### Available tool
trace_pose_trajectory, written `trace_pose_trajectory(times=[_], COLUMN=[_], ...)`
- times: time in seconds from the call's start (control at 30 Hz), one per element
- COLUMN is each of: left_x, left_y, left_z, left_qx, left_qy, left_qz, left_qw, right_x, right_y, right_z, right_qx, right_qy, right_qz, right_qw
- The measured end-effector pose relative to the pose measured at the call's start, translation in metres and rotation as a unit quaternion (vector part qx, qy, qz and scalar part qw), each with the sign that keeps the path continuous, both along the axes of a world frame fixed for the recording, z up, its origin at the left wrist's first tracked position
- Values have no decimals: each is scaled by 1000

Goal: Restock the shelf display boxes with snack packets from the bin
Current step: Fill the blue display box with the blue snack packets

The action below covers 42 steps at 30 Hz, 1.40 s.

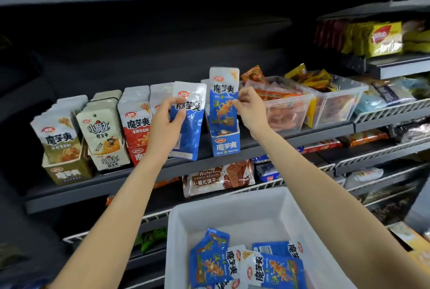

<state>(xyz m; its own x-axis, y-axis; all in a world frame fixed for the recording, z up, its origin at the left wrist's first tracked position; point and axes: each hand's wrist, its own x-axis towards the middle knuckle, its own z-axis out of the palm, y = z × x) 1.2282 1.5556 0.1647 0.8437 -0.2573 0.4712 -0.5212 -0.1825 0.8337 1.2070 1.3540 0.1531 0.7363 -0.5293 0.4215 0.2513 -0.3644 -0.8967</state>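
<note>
Blue-and-white packets [223,100] in a blue display box [226,145]; red [137,151], cream [109,160] and olive [67,172] boxes to its left; white bin [232,214]; dark grey shelf [302,139].

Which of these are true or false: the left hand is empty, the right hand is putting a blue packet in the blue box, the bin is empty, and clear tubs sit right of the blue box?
1. The left hand is empty. False: it grips blue packets.
2. The right hand pinches a blue packet standing in the blue display box. True.
3. The white bin is empty. False: blue packets lie inside.
4. Clear tubs sit right of the blue display box. True.
</note>
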Motion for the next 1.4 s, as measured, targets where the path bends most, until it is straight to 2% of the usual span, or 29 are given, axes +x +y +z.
trace_pose_trajectory(times=[0.07, 0.13, 0.23, 0.3, 0.37, 0.43, 0.47, 0.53, 0.57, 0.67, 0.7, 0.8, 0.9, 1.03, 1.17, 1.23, 1.3, 1.4], left_x=[0, -2, -2, -2, -3, -8, -10, -12, -13, -9, -5, 14, 27, 35, 42, 42, 38, 22], left_y=[1, -1, -9, -19, -33, -47, -53, -64, -69, -74, -73, -70, -66, -64, -61, -59, -57, -53], left_z=[2, 5, 10, 16, 23, 31, 35, 39, 39, 32, 27, 17, 10, 0, -16, -22, -26, -31], left_qx=[5, 24, 52, 62, 44, 15, 4, -3, -1, -9, -17, 15, 29, 79, 153, 209, 247, 210], left_qy=[33, 34, -22, -34, -19, 6, 11, 5, 1, 8, -3, -107, -121, -115, -104, -135, -139, -104], left_qz=[9, 31, 31, -8, -86, -165, -197, -240, -258, -290, -267, -107, -36, -4, 41, 86, 117, 145], left_qw=[999, 999, 998, 997, 995, 986, 980, 971, 966, 957, 964, 988, 992, 990, 982, 965, 952, 961], right_x=[5, 6, 1, -4, -12, -19, -24, -30, -30, -31, -31, -26, -16, -10, -9, -8, -9, -21], right_y=[1, 1, 1, 3, 3, 3, 4, 4, 2, -5, -6, -12, -19, -19, -14, -10, -6, -4], right_z=[-11, -19, -24, -22, -17, -7, -1, 7, 10, 14, 15, 13, 4, -7, -13, -17, -21, -28], right_qx=[-130, -250, -305, -301, -258, -149, -78, 43, 81, 118, 115, 49, -58, -200, -338, -362, -349, -283], right_qy=[21, 51, 118, 113, 43, -16, -14, 1, 2, -5, -9, -23, 17, 69, 108, 145, 155, 61], right_qz=[-56, -112, -138, -146, -128, -24, 55, 188, 218, 220, 199, 85, 13, -55, -95, -98, -105, -109], right_qw=[990, 960, 935, 935, 957, 988, 995, 981, 973, 968, 973, 995, 998, 976, 930, 916, 918, 951])
